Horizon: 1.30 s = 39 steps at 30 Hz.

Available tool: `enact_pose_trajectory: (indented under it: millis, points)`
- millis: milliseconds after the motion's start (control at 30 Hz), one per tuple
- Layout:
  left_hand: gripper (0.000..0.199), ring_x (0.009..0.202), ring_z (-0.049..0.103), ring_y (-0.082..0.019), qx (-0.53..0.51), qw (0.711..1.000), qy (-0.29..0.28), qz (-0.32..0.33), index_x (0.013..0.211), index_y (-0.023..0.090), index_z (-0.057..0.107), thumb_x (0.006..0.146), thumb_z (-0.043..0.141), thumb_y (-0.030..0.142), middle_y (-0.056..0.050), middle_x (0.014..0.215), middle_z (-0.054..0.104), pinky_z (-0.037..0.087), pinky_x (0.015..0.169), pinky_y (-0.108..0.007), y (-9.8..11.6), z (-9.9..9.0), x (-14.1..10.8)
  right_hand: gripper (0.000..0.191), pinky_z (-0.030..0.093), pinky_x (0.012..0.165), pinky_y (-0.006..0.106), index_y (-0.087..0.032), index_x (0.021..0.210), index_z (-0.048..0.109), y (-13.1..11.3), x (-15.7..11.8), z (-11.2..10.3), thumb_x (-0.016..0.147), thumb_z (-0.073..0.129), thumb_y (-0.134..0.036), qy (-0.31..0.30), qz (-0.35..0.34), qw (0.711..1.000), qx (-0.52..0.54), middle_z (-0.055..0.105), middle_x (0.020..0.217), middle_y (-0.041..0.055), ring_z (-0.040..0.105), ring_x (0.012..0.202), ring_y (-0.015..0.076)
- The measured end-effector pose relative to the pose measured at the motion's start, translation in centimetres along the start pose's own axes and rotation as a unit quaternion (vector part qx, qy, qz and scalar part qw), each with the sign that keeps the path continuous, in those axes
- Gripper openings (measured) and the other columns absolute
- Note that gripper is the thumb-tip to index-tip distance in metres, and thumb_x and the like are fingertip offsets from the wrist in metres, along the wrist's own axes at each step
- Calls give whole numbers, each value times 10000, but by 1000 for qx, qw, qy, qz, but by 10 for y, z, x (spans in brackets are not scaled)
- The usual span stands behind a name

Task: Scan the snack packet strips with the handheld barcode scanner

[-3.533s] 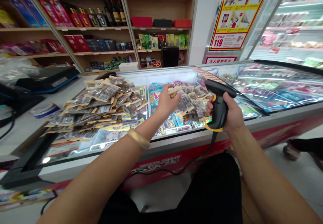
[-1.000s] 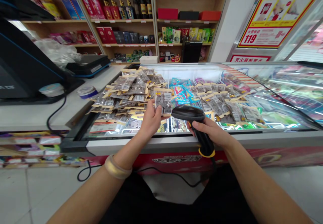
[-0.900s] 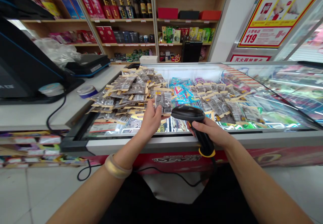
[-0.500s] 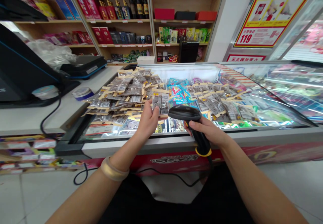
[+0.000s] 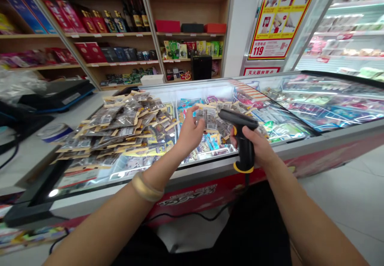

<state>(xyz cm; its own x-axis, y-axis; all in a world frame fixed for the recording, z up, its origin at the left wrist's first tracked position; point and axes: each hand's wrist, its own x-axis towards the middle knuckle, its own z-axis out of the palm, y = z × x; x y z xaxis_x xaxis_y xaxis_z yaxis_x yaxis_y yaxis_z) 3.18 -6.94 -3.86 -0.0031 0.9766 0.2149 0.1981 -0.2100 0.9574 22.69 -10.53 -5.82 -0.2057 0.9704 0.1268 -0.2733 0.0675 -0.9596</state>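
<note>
My left hand (image 5: 190, 132) is over the glass freezer top, index finger and thumb spread, beside a small clear packet (image 5: 211, 120) with tan edges; nothing shows in its grip. My right hand (image 5: 258, 144) is wrapped round the handle of a black barcode scanner (image 5: 246, 148) with a yellow ring at its base. The scanner's head points left, over the packets. A large heap of similar packets (image 5: 120, 118) lies left of my left hand. More packets lie on the right, partly hidden behind the scanner and my hands.
The freezer (image 5: 120, 196) spans the view, with bright bags under its glass. A counter (image 5: 75, 116) at the left bears a blue-edged black device (image 5: 57, 98) and a round tub (image 5: 54, 132). The scanner's cable (image 5: 195, 217) hangs in front. Shelves (image 5: 105, 34) of boxes and bottles stand behind.
The view has turned right. My left hand has moved away from the left heap to the right-hand packets and its fingers have opened off the packet. The scanner is still in my right hand.
</note>
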Motion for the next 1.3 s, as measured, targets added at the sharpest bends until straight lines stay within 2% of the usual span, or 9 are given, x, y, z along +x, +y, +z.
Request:
enact_pose_trajectory:
  millis: [133, 200, 267, 400, 533, 733, 967, 1133, 1300]
  points:
    - [449, 795, 665, -202, 31, 999, -35, 17, 1343, 162, 432, 899, 485, 213, -102, 1037, 678, 560, 765, -366, 13, 58, 24, 464, 422, 500, 252, -190, 801, 633, -15, 3, -44, 715, 703, -641, 99, -3, 995, 29, 552, 628, -1, 495, 542, 123]
    - [431, 925, 670, -251, 123, 989, -63, 49, 1321, 147, 470, 907, 497, 264, -127, 1065, 689, 537, 863, -413, 16, 79, 31, 475, 443, 490, 245, -196, 774, 617, -21, 6, -61, 695, 704, -656, 142, 1, 988, 55, 536, 622, -8, 503, 537, 120]
    - [401, 1053, 642, -316, 257, 956, -114, 85, 1259, 123, 538, 908, 503, 316, -165, 1090, 691, 485, 955, -486, 17, 92, 32, 482, 468, 489, 248, -203, 769, 604, -23, 9, -75, 696, 689, -672, 163, 10, 984, 74, 538, 624, -7, 528, 547, 129]
    - [359, 1265, 514, -363, 432, 876, -154, 148, 1177, 129, 619, 880, 544, 316, -207, 1280, 615, 389, 1069, -534, 13, 98, 23, 486, 502, 491, 270, -209, 775, 595, -19, 14, -88, 716, 653, -687, 171, 31, 982, 71, 550, 617, 0, 569, 552, 150]
    - [397, 1341, 445, -337, 429, 873, -139, 184, 1244, 146, 617, 883, 551, 297, -190, 1404, 526, 354, 1119, -505, 7, 84, 12, 474, 514, 490, 271, -204, 758, 606, -15, 16, -81, 686, 692, -664, 183, 51, 978, 82, 550, 611, 0, 575, 548, 151]
    - [330, 1290, 511, -292, 351, 904, -82, 230, 1181, 134, 656, 889, 533, 229, -183, 1335, 587, 365, 1123, -478, 0, 17, 4, 460, 505, 490, 259, -210, 782, 617, -20, 17, -58, 694, 691, -656, 159, 26, 984, 78, 540, 629, 3, 563, 572, 151]
    - [226, 1101, 615, -233, 325, 906, 106, 251, 995, 205, 697, 880, 519, 283, -84, 1123, 693, 444, 1043, -415, 3, -108, -9, 458, 487, 523, 281, -207, 788, 612, -8, 32, 18, 761, 631, -664, 15, 42, 997, 67, 536, 630, 7, 532, 558, 150]
    - [340, 1049, 618, -257, 395, 876, 258, 96, 1068, 188, 693, 864, 507, 385, -101, 1124, 695, 463, 992, -406, 16, -197, -5, 465, 467, 539, 257, -189, 784, 625, 8, 44, 83, 721, 693, -644, -76, 84, 990, 88, 557, 629, -3, 524, 551, 125]
    - [597, 1226, 507, -452, 515, 807, 269, -108, 1084, 124, 693, 784, 559, 622, -242, 1265, 623, 390, 1028, -563, 8, -246, 3, 479, 448, 545, 246, -176, 766, 639, 29, 50, 125, 675, 736, -636, -122, 124, 978, 111, 564, 602, -13, 533, 554, 120]
